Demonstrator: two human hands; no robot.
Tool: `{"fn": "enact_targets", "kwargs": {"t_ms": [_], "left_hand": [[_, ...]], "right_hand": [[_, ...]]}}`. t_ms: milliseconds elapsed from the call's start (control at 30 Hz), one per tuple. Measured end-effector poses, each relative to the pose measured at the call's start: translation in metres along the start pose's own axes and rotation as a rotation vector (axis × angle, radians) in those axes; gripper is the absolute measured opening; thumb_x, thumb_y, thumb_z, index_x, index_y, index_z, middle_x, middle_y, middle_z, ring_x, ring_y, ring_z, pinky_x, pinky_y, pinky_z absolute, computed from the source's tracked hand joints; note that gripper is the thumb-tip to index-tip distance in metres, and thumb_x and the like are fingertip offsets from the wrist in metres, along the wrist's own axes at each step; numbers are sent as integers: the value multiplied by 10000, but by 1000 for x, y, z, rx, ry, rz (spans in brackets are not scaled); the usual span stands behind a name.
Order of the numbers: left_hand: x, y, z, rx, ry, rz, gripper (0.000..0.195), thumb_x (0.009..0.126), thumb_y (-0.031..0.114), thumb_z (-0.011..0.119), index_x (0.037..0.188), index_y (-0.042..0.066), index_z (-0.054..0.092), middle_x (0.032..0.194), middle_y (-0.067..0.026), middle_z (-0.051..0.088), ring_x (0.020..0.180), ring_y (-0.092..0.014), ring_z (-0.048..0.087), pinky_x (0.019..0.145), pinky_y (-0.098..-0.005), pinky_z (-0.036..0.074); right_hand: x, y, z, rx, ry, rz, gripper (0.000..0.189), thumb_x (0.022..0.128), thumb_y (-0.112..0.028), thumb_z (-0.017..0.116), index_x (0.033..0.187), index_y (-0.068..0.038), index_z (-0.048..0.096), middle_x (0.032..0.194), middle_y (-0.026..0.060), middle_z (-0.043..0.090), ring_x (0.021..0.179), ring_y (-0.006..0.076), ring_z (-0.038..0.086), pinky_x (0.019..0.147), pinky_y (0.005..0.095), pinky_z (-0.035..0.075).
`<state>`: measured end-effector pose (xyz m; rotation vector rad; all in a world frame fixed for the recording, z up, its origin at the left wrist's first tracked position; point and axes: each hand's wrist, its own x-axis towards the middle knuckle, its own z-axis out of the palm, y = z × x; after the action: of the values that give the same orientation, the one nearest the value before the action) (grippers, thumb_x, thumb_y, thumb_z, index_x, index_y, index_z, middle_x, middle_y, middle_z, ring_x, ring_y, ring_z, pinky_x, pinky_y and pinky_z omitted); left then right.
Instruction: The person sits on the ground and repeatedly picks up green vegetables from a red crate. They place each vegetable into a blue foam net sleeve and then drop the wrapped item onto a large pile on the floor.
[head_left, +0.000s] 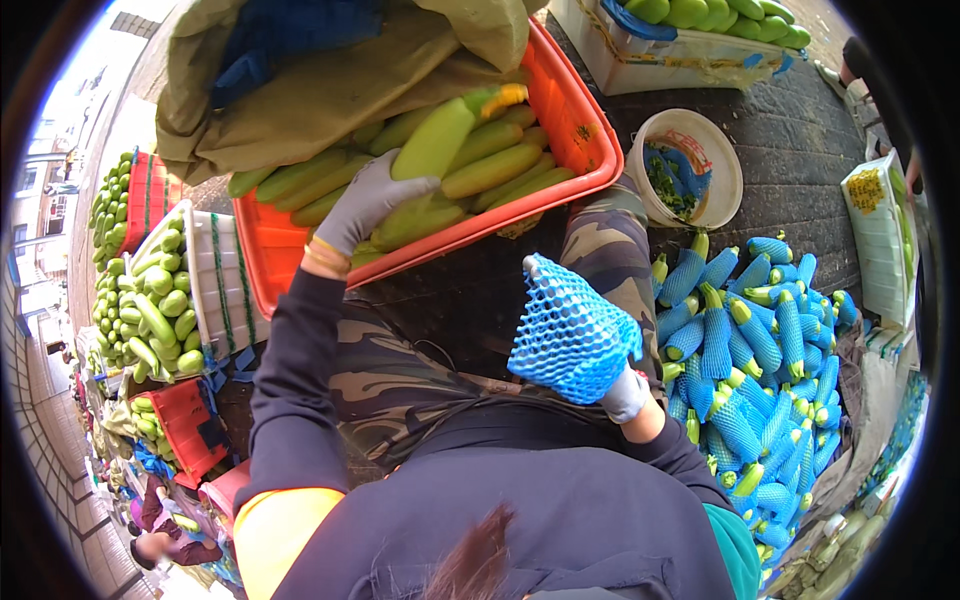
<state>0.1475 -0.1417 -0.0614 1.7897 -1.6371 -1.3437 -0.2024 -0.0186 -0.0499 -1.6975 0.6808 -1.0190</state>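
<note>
My left hand (373, 196), in a grey glove, grips a pale green zucchini (437, 142) with a yellow blossom at its far end, above the orange plastic crate (592, 150). More zucchini (491, 169) lie in that crate. My right hand (577, 337), also gloved, is inside a blue foam mesh sleeve (574, 330) that is stretched over the fingers; a grey fingertip shows at its upper left end. To the right lies a large pile of zucchini in blue mesh sleeves (757, 337).
An olive cloth (337, 97) covers the crate's far part. A white bucket (724, 161) with leafy scraps stands beyond my right knee. White foam boxes (637, 71) (874, 247) stand at the upper and far right. Crates of green vegetables (221, 277) line the left; a person (176, 525) is at lower left.
</note>
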Motion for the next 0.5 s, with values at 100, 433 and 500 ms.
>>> {"fn": "enact_targets", "kwargs": {"t_ms": [100,433,500], "left_hand": [[-86,72,45,-1139,66,90,749,1080,651,617,1348,-48,648,1187,-181,756,1076,-276,754,1013,-398,609],[-154,126,82,-590,432,421,343,1144,306,646,993,5,711,761,-126,633,642,-206,583,644,-338,505],[-135,132,70,-158,404,352,321,1129,310,671,1030,10,724,797,-107,678,683,-155,602,671,-317,519]], "right_hand": [[25,-46,18,-269,-24,-167,704,820,-93,882,1487,-71,660,1389,203,693,1346,441,655,1207,558,482],[0,-59,-8,-438,-113,-67,467,753,-185,917,1174,-55,764,1097,158,771,1011,418,746,963,505,577],[-21,-38,-18,-401,26,-86,627,747,-146,916,1321,0,715,1236,196,777,1143,378,756,1033,492,577]]}}
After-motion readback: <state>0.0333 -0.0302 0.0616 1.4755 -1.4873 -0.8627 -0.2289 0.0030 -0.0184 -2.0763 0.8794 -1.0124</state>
